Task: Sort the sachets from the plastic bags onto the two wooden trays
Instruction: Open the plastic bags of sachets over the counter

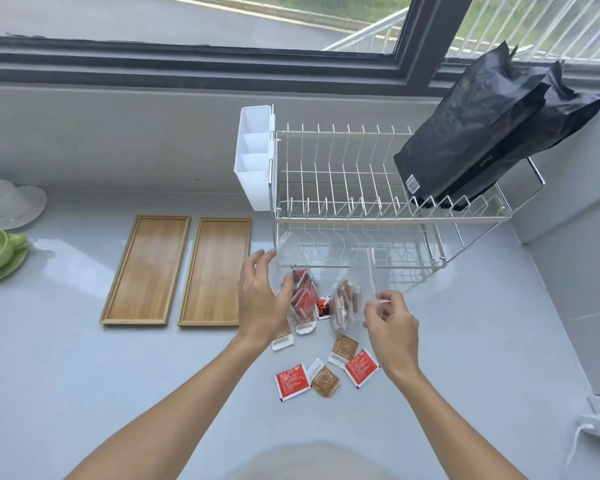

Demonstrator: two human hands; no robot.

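Two wooden trays (177,271) left of centre hold nothing yet — sachets (324,374) lie loose on the bench (84,375), lower centre. Left hand (260,299) grips the plastic bag (300,296); right hand (392,323) fingers pinch its edge. Risk: tipping dumps both kinds mixed — slower sorting.

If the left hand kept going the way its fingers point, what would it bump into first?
Probably the clear plastic bag that the left hand already holds; its fingers point up and away, so the dish rack's lower shelf would likely come next. Depth is hard to judge.
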